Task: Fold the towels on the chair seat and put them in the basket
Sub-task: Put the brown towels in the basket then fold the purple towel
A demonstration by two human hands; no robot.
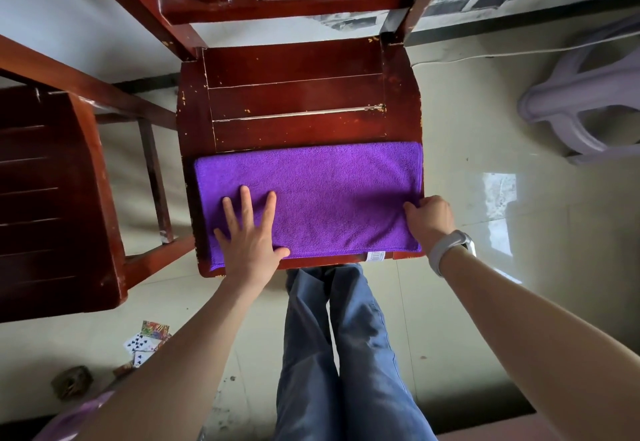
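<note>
Purple towel [311, 198] folded once, lying on the front of the chair seat [294, 94]. Left hand [249, 233] spread flat, pressing it; right hand [429, 219] pinching the right edge. Risk: layers sliding apart, towel slipping off the front edge. Basket not visible.

A red-brown wooden chair seat [298, 94] bears a purple towel [329, 195] along its front edge.
</note>
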